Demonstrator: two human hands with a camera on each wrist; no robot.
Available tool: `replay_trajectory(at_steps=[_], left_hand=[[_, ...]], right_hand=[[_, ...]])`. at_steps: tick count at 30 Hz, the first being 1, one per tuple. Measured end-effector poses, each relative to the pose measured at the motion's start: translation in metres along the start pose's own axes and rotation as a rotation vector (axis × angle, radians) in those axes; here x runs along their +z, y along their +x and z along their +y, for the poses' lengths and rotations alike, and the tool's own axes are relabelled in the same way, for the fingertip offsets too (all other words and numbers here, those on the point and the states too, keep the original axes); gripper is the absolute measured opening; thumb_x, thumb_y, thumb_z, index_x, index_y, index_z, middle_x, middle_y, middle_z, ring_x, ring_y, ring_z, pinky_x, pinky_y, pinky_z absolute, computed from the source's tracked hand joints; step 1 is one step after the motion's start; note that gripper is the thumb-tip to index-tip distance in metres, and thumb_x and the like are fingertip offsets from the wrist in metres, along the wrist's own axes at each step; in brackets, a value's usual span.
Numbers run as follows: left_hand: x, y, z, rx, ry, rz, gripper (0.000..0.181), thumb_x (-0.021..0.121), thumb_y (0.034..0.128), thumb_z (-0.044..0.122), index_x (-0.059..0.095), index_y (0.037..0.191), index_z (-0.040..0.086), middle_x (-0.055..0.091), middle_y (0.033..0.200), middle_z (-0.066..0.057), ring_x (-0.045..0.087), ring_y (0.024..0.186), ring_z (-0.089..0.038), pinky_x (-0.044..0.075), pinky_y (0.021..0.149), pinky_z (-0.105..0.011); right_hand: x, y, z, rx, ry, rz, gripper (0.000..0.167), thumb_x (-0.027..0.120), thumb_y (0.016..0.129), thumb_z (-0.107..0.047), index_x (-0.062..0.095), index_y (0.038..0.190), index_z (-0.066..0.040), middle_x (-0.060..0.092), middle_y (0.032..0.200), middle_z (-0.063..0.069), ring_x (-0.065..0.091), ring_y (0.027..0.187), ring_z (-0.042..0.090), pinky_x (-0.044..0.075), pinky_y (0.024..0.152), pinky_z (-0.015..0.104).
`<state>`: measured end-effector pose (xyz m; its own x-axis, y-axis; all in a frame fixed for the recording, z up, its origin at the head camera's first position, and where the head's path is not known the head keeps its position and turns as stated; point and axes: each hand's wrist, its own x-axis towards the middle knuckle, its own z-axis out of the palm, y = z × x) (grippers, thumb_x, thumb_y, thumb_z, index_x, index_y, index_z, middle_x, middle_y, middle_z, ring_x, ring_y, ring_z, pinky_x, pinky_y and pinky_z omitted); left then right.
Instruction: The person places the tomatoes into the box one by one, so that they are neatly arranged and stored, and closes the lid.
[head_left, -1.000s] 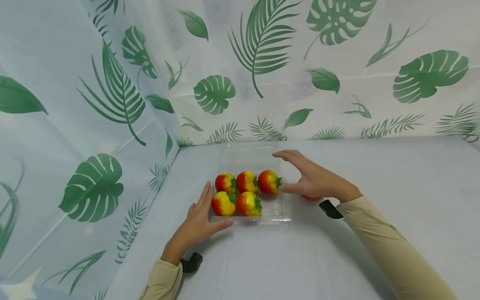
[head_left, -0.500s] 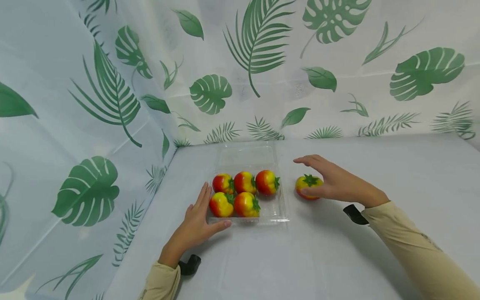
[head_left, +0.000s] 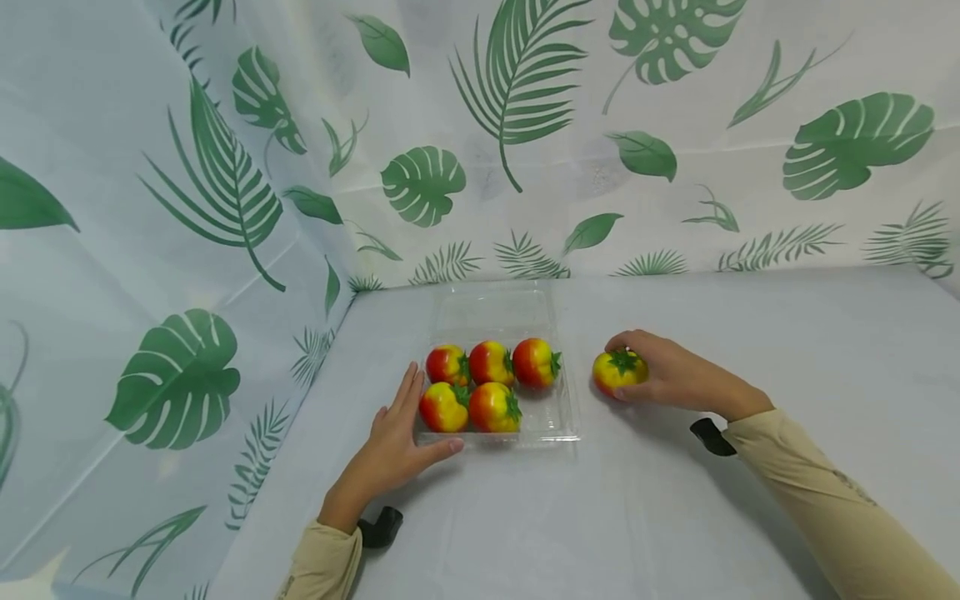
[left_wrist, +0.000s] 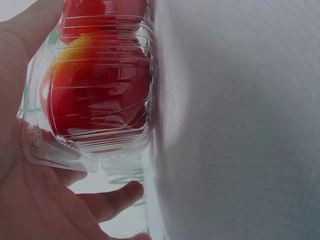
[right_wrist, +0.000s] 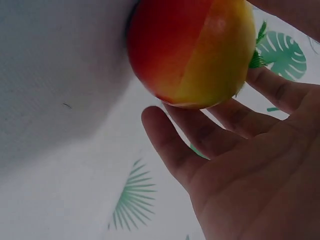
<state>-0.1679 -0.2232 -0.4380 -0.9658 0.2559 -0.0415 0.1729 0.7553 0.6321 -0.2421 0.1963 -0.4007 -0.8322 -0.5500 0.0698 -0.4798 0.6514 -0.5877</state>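
Note:
A clear plastic clamshell box (head_left: 551, 417) lies with its lid (head_left: 491, 310) folded back. Several red-and-yellow tomatoes (head_left: 492, 407) with green leafy tops sit in it in two rows; the front right spot is bare. My left hand (head_left: 390, 450) rests along the box's left side, fingers fairly straight, thumb at the front edge. In the left wrist view, red tomatoes (left_wrist: 100, 95) show through the ribbed wall. To the right of the box, my right hand (head_left: 678, 379) holds another tomato (head_left: 617, 372) on the table, thumb in front and fingers behind. The right wrist view shows that tomato's side close up.
The table (head_left: 480, 525) is covered in a pale cloth. A white curtain (head_left: 555, 183) printed with green leaves hangs behind it, and another leaf-printed sheet (head_left: 90, 317) borders the left side. A dark wrist camera (head_left: 712, 437) sits under the right wrist.
My right hand has moved right from beside the box to the loose tomato, and its fingers have closed round it. My left hand stays at the box.

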Motion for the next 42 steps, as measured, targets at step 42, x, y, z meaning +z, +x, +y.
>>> replay_trajectory(at_steps=[42], left_hand=[[-0.001,0.0,0.001,0.023,-0.007,0.002,0.123,0.077,0.0924,0.062,0.0,0.173,0.011,-0.009,0.18,-0.004,0.013,0.163,-0.034,0.002,0.123,-0.075]], right_hand=[[0.04,0.012,-0.069,-0.369,0.267,0.208,0.056,0.077,0.098,-0.007,0.057,0.15,-0.013,0.057,0.146,0.003,0.056,0.129,0.021,0.049,0.108,0.027]])
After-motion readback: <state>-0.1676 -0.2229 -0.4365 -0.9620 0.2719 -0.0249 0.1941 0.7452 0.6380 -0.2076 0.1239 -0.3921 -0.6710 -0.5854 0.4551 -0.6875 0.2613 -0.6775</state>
